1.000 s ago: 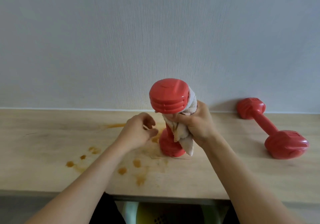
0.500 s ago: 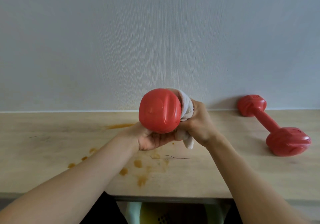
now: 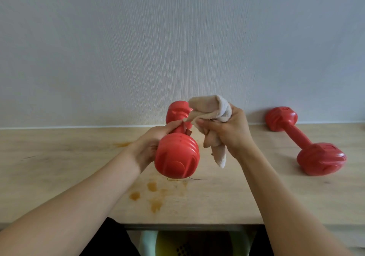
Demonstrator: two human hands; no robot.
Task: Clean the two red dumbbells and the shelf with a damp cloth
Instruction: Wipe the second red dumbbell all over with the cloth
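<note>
Head view showed the left hand wrapped around the handle of a red dumbbell, held above the wooden shelf. The right hand clutched a bunched cloth against its far end. A second dumbbell lay on the shelf, well apart, near orange stains.

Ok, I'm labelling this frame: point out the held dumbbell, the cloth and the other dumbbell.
held dumbbell (image 3: 176,156): head view, on its near end weight.
cloth (image 3: 209,108): head view, on the bunched upper fold.
other dumbbell (image 3: 321,158): head view, on its near end weight, lying on the shelf.
</note>
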